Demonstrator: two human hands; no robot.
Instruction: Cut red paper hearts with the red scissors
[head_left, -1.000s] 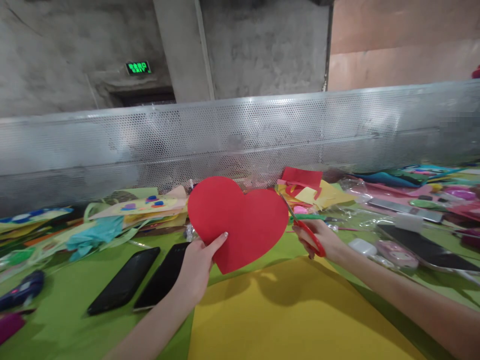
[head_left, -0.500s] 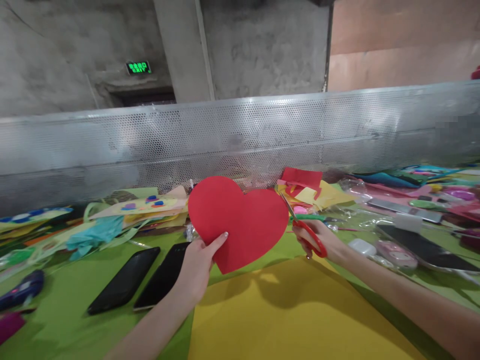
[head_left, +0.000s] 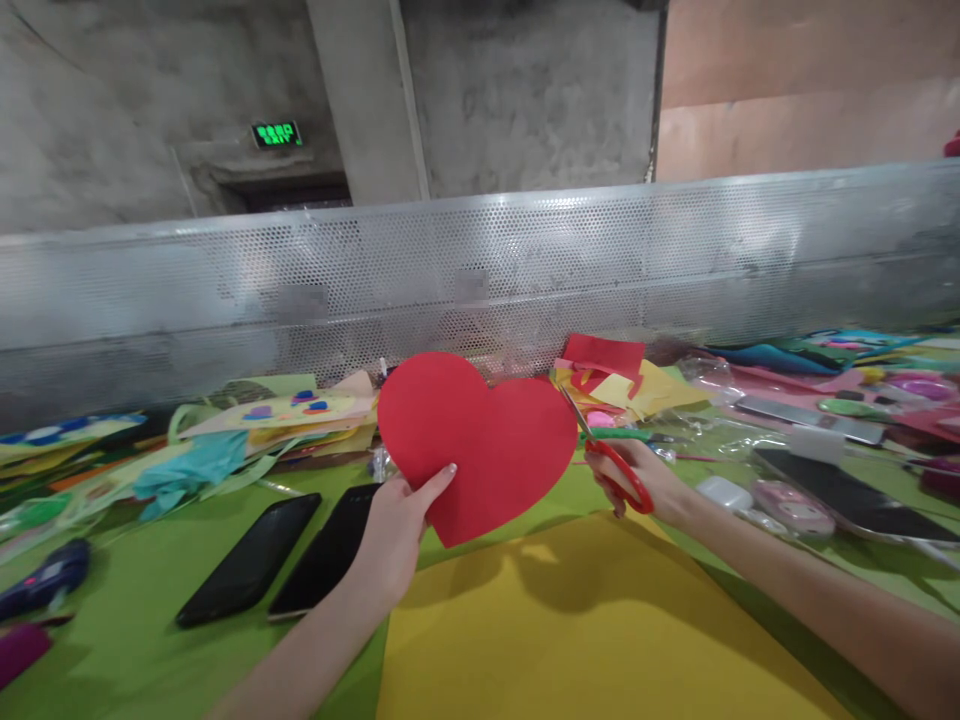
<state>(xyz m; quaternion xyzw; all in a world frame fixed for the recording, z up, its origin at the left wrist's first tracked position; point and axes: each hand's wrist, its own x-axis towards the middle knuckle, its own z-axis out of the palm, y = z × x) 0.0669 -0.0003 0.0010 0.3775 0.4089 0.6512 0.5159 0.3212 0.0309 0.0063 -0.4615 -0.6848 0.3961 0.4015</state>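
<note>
- While held up in the air above the yellow sheet [head_left: 585, 640], appears as a flat red paper heart [head_left: 480, 440]: plain surface, two smooth round lobes on top, tip pointing down.
- Pinched at the lower left edge by the left hand [head_left: 397, 530], thumb in front; other fingers hidden behind the paper.
- Right hand [head_left: 645, 480] clenched through the red handles of the scissors [head_left: 611, 465], blades reaching up to the right edge of the heart.
- Cannot tell if the blades touch the paper or how far they stand apart: too thin and blurred.
- Both forearms cut off by the lower border.
- Two dark phones [head_left: 251, 555] lying on the green cover [head_left: 150, 620], just beside the left wrist.
</note>
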